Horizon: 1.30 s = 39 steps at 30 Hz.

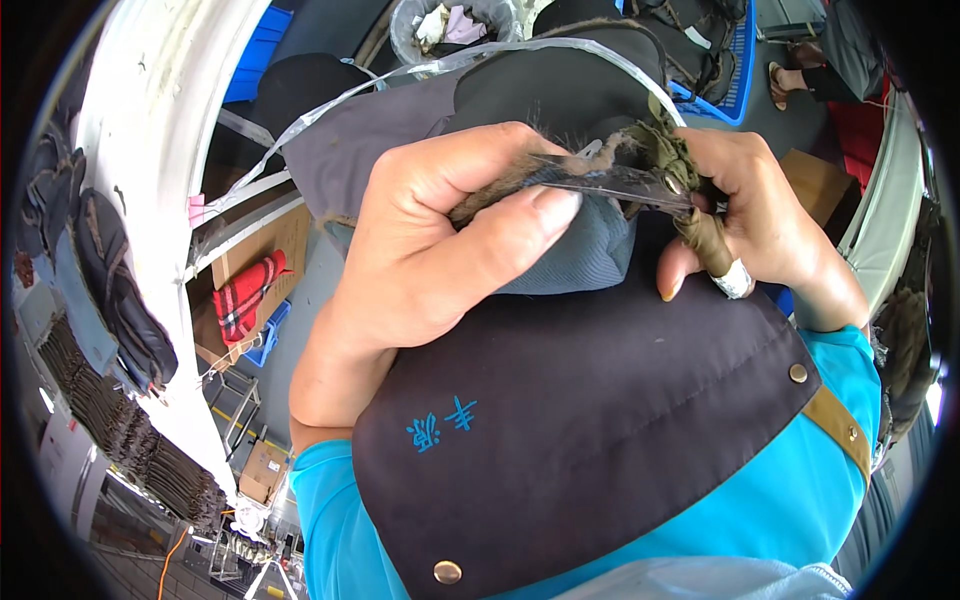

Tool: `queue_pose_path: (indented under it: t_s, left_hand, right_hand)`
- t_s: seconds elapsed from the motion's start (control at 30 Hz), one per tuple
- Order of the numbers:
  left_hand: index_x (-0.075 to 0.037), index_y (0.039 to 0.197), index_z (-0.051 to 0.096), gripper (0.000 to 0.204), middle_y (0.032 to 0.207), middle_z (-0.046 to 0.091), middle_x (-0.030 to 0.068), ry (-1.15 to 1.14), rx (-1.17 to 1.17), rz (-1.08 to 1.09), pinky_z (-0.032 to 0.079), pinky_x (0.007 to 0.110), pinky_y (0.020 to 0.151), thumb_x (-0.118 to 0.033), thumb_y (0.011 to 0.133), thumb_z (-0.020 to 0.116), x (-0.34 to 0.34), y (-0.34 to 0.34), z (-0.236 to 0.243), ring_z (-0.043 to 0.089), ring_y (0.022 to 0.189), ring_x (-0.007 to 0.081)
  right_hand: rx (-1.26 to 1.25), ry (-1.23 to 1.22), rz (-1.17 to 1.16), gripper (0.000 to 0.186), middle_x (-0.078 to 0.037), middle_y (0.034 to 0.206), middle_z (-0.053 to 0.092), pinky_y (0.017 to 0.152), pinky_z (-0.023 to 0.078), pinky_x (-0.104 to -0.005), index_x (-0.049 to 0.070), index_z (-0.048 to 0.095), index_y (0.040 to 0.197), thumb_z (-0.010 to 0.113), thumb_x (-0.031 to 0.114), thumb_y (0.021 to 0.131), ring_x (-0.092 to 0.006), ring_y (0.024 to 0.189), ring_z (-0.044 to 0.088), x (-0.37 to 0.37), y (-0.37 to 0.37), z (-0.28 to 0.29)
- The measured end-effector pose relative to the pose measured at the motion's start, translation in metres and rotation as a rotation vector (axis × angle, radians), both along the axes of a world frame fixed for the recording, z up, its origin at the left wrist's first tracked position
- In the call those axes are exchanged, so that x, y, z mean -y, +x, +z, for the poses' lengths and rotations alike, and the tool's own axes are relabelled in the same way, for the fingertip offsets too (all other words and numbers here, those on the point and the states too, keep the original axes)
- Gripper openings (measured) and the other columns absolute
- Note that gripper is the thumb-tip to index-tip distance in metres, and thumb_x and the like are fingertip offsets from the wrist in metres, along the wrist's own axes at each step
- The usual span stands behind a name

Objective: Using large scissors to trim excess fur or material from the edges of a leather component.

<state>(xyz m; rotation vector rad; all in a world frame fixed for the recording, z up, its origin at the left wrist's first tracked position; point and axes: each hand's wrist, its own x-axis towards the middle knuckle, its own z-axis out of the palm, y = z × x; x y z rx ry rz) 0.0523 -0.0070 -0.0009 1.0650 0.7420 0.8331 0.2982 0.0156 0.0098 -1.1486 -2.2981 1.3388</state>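
Note:
My right hand (765, 205) is closed around scissors (640, 188) whose handles are wrapped in olive cloth, with a white wrap at one end. Their dark blades point left, across the edge of a grey-blue ribbed fabric piece (585, 258) with brown fur along it. My left hand (430, 235) pinches this fur-edged piece between thumb and fingers, the blade tips close to the thumb. Whether the blades are closed on fur or fabric is hard to make out. Below the hands lies my dark apron (590, 400).
Beyond my hands, dark grey cloth (560, 80) spreads near a clear bin (405, 30) holding scraps. A blue basket (742, 70) with dark pieces stands at far right. Stacks of dark pieces (115, 290) lie on the left, near a red checked cloth (245, 298). Another person's foot (785, 85) shows at upper right.

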Motion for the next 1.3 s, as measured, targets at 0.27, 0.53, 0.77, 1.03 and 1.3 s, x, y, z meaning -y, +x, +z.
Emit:
queue_pose_path:
  t_s: [0.27, 0.53, 0.77, 1.03, 1.3]
  left_hand:
    - [0.004, 0.094, 0.061, 0.017, 0.064, 0.048, -0.0057, 0.011, -0.039, -0.040, 0.033, 0.019, 0.052, -0.008, 0.083, 0.057, 0.000, -0.003, 0.001, 0.039, 0.060, 0.0012]
    - [0.005, 0.091, 0.061, 0.018, 0.063, 0.047, -0.0057, -0.028, -0.065, -0.090, 0.031, 0.019, 0.051, -0.010, 0.084, 0.057, -0.002, -0.006, 0.002, 0.038, 0.060, 0.0012]
    - [0.004, 0.088, 0.061, 0.015, 0.063, 0.047, -0.0054, -0.054, -0.046, -0.125, 0.031, 0.019, 0.051, -0.010, 0.084, 0.057, -0.002, -0.006, 0.000, 0.038, 0.060, 0.0011]
    - [0.003, 0.084, 0.061, 0.013, 0.062, 0.046, -0.0044, -0.048, -0.066, -0.182, 0.032, 0.021, 0.050, -0.009, 0.082, 0.058, -0.002, -0.003, 0.000, 0.038, 0.058, 0.0027]
    - [0.002, 0.084, 0.061, 0.012, 0.061, 0.047, -0.0028, -0.016, -0.134, -0.246, 0.034, 0.021, 0.050, -0.009, 0.080, 0.059, -0.004, -0.004, 0.004, 0.039, 0.058, 0.0029]
  right_hand:
    - [0.070, -0.016, 0.053, 0.045, -0.007, 0.062, 0.047, 0.048, 0.034, -0.0301, 0.001, 0.059, 0.088, 0.083, 0.020, 0.055, -0.0176, 0.051, 0.039, 0.000, 0.007, 0.001]
    - [0.142, -0.197, 0.082, 0.034, -0.007, 0.058, 0.046, 0.045, 0.033, -0.0294, -0.001, 0.059, 0.088, 0.076, 0.018, 0.067, -0.0156, 0.048, 0.039, -0.001, 0.008, 0.009]
    - [0.184, -0.189, 0.090, 0.034, -0.009, 0.060, 0.049, 0.046, 0.034, -0.0302, -0.002, 0.058, 0.087, 0.077, 0.016, 0.065, -0.0171, 0.048, 0.041, -0.004, 0.015, 0.009]
    - [0.224, 0.101, 0.173, 0.051, -0.012, 0.067, 0.052, 0.056, 0.036, -0.0371, 0.001, 0.056, 0.083, 0.083, 0.029, 0.050, -0.0329, 0.062, 0.045, -0.012, 0.018, 0.011]
    - [0.148, 0.179, 0.205, 0.033, -0.018, 0.059, 0.044, 0.050, 0.037, -0.0396, -0.003, 0.047, 0.067, 0.073, 0.013, 0.054, -0.0383, 0.058, 0.045, -0.019, 0.008, 0.017]
